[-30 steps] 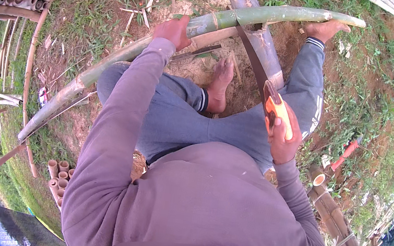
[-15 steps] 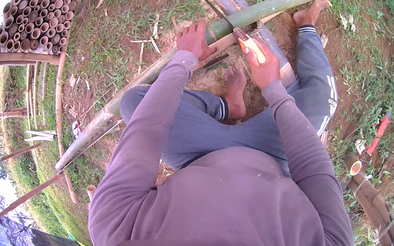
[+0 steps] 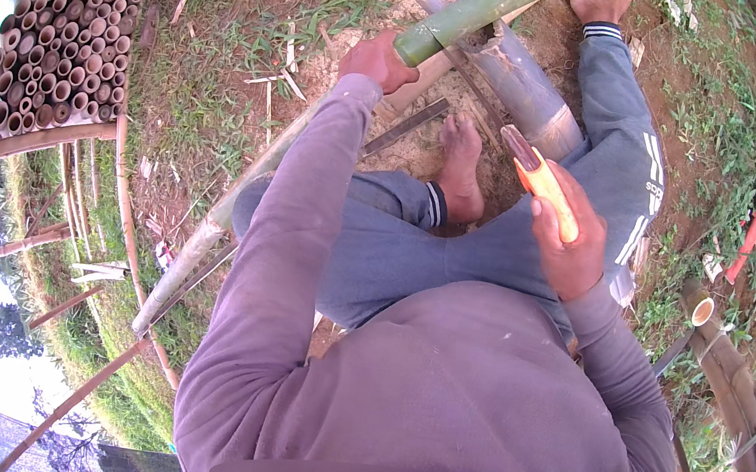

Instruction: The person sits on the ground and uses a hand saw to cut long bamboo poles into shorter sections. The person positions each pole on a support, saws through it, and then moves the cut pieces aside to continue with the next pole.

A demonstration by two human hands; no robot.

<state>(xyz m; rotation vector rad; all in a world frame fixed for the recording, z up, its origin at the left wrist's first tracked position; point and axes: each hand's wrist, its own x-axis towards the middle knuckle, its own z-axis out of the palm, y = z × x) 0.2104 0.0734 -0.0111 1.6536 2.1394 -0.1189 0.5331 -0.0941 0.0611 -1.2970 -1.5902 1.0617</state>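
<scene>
Gripping green bamboo pole (image 3: 488,5) — left hand (image 3: 378,60) beneath.

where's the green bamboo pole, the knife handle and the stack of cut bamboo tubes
green bamboo pole (image 3: 472,13), head view, on the green stretch just above the left hand's grip
knife handle (image 3: 553,195), head view, on the orange grip above the right hand
stack of cut bamboo tubes (image 3: 70,19), head view, on the open tube ends, upper left

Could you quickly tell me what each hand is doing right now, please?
Left hand: closed around the green bamboo pole.
Right hand: closed on the knife by its orange handle, blade raised off the pole.
</scene>
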